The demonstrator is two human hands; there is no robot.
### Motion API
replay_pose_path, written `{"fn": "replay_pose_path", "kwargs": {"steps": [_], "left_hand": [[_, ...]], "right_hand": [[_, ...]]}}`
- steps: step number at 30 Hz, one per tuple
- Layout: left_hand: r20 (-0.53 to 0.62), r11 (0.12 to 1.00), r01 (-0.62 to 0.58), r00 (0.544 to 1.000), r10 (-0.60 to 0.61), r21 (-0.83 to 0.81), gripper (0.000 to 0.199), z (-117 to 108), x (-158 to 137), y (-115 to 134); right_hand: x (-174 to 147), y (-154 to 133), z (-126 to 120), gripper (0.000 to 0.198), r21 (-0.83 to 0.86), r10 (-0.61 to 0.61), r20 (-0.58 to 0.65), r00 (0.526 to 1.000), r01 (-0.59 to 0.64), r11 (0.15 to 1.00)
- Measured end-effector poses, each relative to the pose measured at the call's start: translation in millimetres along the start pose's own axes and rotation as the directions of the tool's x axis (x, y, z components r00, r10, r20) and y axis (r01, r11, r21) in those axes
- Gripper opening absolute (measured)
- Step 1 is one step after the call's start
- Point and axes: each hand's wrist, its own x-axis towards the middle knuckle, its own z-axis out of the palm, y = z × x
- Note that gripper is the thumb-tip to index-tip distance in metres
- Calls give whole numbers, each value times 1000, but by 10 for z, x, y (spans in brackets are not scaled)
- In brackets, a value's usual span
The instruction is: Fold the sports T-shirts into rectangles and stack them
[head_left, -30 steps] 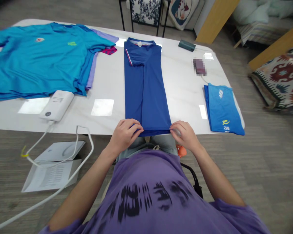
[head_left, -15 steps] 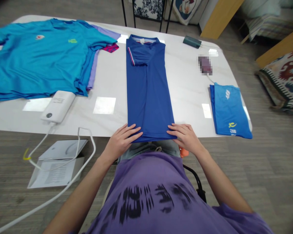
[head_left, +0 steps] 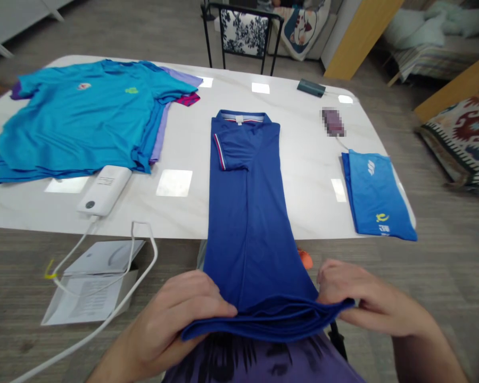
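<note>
A dark blue polo shirt [head_left: 249,213], its sides and a sleeve folded in, stretches from the table toward my body. Its collar end lies flat on the table, while the hem end hangs past the near edge, raised in front of my torso. My left hand [head_left: 187,314] grips the left corner of the hem, thumb below and fingers above. At the right corner, my right hand [head_left: 361,295] is closed around the fabric. Between the two hands the hem's layers gape slightly.
Several teal shirts [head_left: 88,122] lie stacked at the left of the white table [head_left: 179,213]. A white power bank [head_left: 105,190] with a cable sits near the front edge. A folded light-blue shirt [head_left: 377,191] is at the right, with a dark cylinder [head_left: 311,88] farther back. A chair [head_left: 243,34] stands behind.
Both hands have closed on the hem and lifted it off the table edge toward my body. The shirt has slid nearer, its collar now farther from the table's back edge.
</note>
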Motion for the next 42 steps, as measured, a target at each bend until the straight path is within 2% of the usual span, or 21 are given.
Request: {"fn": "replay_pose_path", "kwargs": {"steps": [3, 4, 6, 7, 9, 10, 12, 15, 18, 20, 22, 25, 28, 30, 31, 33, 34, 35, 37, 39, 42], "left_hand": [[-204, 996, 55, 978, -40, 70, 83, -301, 500, 62], [-313, 989, 97, 948, -59, 107, 70, -414, 743, 7], [-521, 968, 182, 851, -69, 170, 40, -666, 1303, -235], [-605, 960, 199, 795, -41, 197, 27, -805, 1605, -423], [-688, 955, 204, 726, 0, 216, 27, -1094, 2220, -915], [-691, 953, 207, 723, 3, 221, 31, -1232, 2520, -1203], [-659, 938, 260, 751, -47, 229, 33, -1457, 3065, -1803], [-604, 878, 404, 776, -181, 257, 34, -1569, 3644, -2585], [-568, 816, 471, 792, -223, 337, 56, -1387, 3850, -3067], [-476, 779, 446, 852, -219, 441, 67, -1189, 3825, -3233], [-348, 767, 396, 906, -240, 504, 69, -1014, 3747, -3326], [-236, 765, 399, 917, -323, 506, 73, -880, 3658, -3416], [-223, 776, 423, 906, -359, 468, 75, -904, 3646, -3497], [-369, 758, 518, 846, -385, 397, 79, -975, 3648, -3556], [-470, 731, 594, 779, -416, 337, 83, -1019, 3646, -3589], [-618, 646, 735, 609, -498, 205, 90, -1106, 3643, -3659], [-640, 608, 776, 555, -532, 167, 88, -1142, 3646, -3692], [-635, 585, 795, 535, -557, 157, 83, -1171, 3655, -3719], [-596, 587, 793, 553, -582, 163, 67, -1199, 3694, -3748], [-559, 618, 773, 579, -594, 144, 51, -1191, 3751, -3728], [-536, 666, 740, 601, -593, 92, 40, -1153, 3820, -3593]], "right_hand": [[318, -110, -492, 41, -115, -14, -204, 979, -10, 993], [500, -79, -695, 37, -160, -28, -301, 953, -22, 987], [965, 81, -1152, 23, -211, -74, -475, 877, -31, 977], [1241, 208, -1399, 20, -205, -94, -526, 845, -19, 979], [1848, 552, -1902, 27, -158, -90, -573, 815, -2, 987], [2163, 762, -2143, 32, -150, -94, -580, 809, 8, 989], [2778, 1230, -2561, 38, -165, -84, -595, 800, -20, 986], [3533, 1921, -2902, 46, -251, -11, -655, 755, -203, 947], [3947, 2408, -2834, 61, -375, 5, -712, 702, -386, 843], [4036, 2586, -2634, 68, -456, -8, -681, 733, -415, 787], [4035, 2676, -2403, 70, -509, 13, -608, 793, -403, 760], [3992, 2722, -2142, 72, -528, 70, -546, 835, -408, 745], [3955, 2700, -2063, 78, -525, 109, -580, 807, -473, 707], [3907, 2658, -2102, 86, -470, 168, -686, 709, -607, 641], [3871, 2634, -2140, 90, -414, 210, -747, 631, -688, 597], [3786, 2589, -2228, 94, -281, 313, -818, 482, -811, 514], [3746, 2571, -2270, 93, -230, 367, -821, 437, -842, 488], [3716, 2556, -2306, 90, -199, 416, -807, 419, -856, 476], [3698, 2535, -2350, 81, -190, 477, -760, 442, -852, 487], [3733, 2519, -2358, 68, -212, 488, -714, 502, -819, 533], [3803, 2468, -2337, 43, -160, 477, -640, 602, -712, 683]]}}
